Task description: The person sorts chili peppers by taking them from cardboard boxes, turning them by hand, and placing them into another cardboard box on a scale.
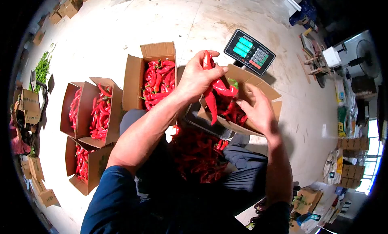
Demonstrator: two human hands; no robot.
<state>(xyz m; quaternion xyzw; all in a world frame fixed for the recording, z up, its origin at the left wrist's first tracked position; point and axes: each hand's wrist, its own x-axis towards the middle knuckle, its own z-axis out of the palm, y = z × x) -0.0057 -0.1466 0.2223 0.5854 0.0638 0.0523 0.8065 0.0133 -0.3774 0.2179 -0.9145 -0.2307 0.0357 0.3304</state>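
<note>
My left hand [198, 76] is closed around a few long red chili peppers [209, 97] and holds them over an open cardboard box [270, 95]. One pepper points up past my thumb; others hang down, and a green stem shows at the right. More red peppers [233, 112] lie inside that box. Over the box's right side is my right hand [259, 108], its thumb and fingers apart, close to the peppers, with nothing visible in it. Beneath my forearms, between my legs, sits a large heap of red peppers [198, 157].
A scale display [249, 52] with lit green screens stands behind the box. To the left, cardboard boxes [133, 78] hold red peppers. Green peppers [43, 69] lie farther left. A fan [365, 58] and stacked cartons [353, 144] are at the right.
</note>
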